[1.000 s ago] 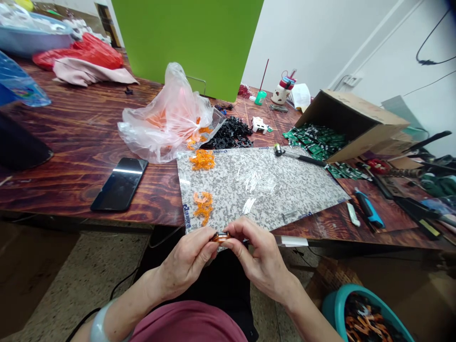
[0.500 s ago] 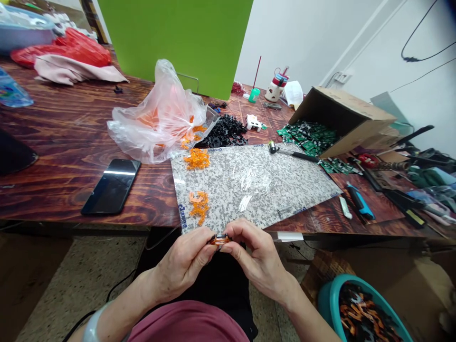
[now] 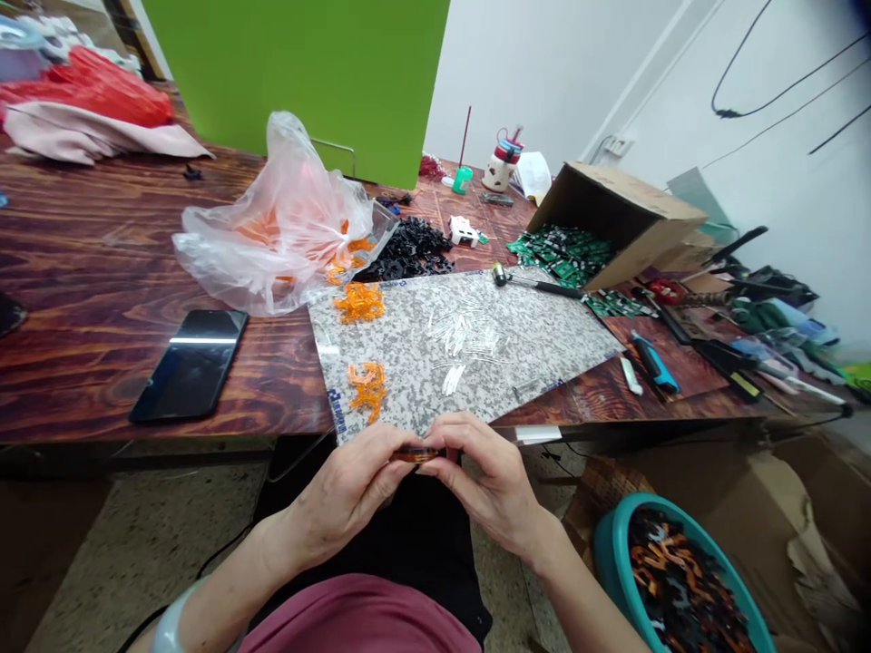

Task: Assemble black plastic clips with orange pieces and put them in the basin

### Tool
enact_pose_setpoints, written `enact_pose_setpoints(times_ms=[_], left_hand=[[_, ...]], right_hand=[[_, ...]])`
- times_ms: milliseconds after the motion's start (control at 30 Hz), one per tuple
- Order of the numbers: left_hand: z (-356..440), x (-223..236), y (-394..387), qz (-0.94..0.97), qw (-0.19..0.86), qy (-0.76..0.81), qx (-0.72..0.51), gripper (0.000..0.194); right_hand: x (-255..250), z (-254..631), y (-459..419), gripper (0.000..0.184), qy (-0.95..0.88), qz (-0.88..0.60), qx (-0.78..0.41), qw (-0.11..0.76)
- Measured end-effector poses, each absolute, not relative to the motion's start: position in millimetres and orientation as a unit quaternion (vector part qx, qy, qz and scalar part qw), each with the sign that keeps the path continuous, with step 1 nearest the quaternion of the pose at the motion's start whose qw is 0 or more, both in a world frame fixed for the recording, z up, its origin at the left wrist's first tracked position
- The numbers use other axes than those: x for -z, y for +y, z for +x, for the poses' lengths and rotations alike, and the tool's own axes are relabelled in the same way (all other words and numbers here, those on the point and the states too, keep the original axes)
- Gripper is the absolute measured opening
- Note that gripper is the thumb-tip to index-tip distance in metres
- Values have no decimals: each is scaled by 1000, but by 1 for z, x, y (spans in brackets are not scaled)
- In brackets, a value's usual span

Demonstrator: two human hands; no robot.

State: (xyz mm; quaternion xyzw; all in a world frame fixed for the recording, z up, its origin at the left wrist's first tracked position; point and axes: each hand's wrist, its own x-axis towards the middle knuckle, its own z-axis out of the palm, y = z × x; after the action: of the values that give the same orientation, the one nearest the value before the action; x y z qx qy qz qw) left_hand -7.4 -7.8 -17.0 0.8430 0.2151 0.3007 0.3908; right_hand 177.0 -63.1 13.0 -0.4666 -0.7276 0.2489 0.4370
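Looking at the two hands, what are the fingers doing?

Both hands are closed, not released. The left hand and the right hand pinch one small, narrow orange plastic piece between their fingertips, one hand at each end.

Where is this piece, please?

It is held in the air above the person's lap, just over the near edge of a flat grey speckled sheet.

And what lies close to the hands?

On that sheet are loose bright orange plastic pieces and thin clear plastic pieces. Low on the right side, a round teal plastic basin is full of orange and black parts.

Anything more on the table?

Yes. On the dark brown wooden table, a black smartphone lies left of the sheet, and a heap of black plastic parts is beside a translucent plastic bag.
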Motion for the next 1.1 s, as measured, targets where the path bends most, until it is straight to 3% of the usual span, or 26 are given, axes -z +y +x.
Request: enact_pose_setpoints(times_ms=[167,333,433,567,667,767,867,933,1100], left_hand=[[-1,20,-9,833,392,237,-310,33],[4,20,-8,810,410,244,-341,30],[6,21,-7,809,411,224,-356,27],[8,23,-7,810,420,216,-347,24],[9,22,-8,806,427,224,-342,23],[9,20,-10,803,427,234,-342,22],[8,19,-11,804,423,240,-341,22],[7,20,-11,805,418,245,-342,23],[4,20,-11,799,409,262,-355,23]], right_hand=[[-6,191,-77,10,-687,-528,-202,456],[33,275,-133,17,-497,-739,-82,447],[61,344,-195,16,-391,-857,18,333],[87,417,-283,23,-281,-920,102,254],[90,443,-312,19,-201,-954,89,205],[72,435,-281,15,-224,-943,115,217],[41,393,-203,14,-358,-881,120,285],[21,356,-144,17,-469,-811,86,339],[-6,275,-17,20,-643,-675,1,362]])
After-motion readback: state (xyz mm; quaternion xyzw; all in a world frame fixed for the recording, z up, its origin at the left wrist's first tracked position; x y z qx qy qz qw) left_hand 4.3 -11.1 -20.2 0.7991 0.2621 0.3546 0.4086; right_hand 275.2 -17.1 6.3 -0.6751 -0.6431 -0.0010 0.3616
